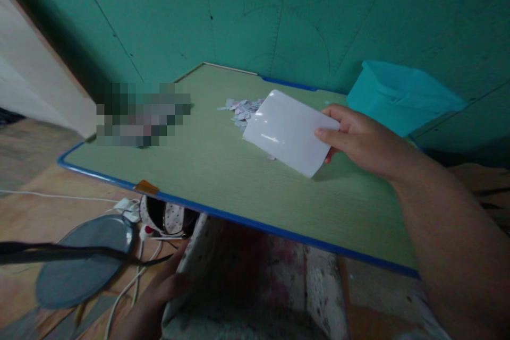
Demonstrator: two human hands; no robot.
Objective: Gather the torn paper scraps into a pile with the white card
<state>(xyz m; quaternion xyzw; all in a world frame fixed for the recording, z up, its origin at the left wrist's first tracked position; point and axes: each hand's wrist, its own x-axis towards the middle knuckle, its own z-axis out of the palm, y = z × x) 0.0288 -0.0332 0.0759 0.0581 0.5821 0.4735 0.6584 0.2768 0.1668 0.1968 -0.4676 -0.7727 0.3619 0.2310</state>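
In the head view, on the tabletop [207, 180]: one heap of paper scraps [243, 111], overlapping too much to count; one loose scrap [271, 157] peeks out by the near edge of the white sheet.
White sheet [285, 130]: one glossy piece showing, held tilted over the tabletop and partly covering the heap in this view; whether more sheets lie behind it cannot be told.
Right hand [353, 133]: gripping the white sheet by its right end, thumb on the upper face.
Left hand [169, 289]: low and dim, against the left wall of the stained container; how far its fingers are closed cannot be told.
Containers: two.
Turquoise bin [398, 96]: one, at the right end of the tabletop, near the wall; its contents are hidden.
Stained container [324, 281]: one, below the near edge of the tabletop, open, with dark reddish marks inside; its depth is too dark to read.
Tabletop edge: blue trim, with one orange patch [146, 187].
Left end: one pixelated patch [147, 117], unreadable.
Floor: one round grey disc [85, 276], several white cords [135, 284] near it, one dotted item [174, 218].
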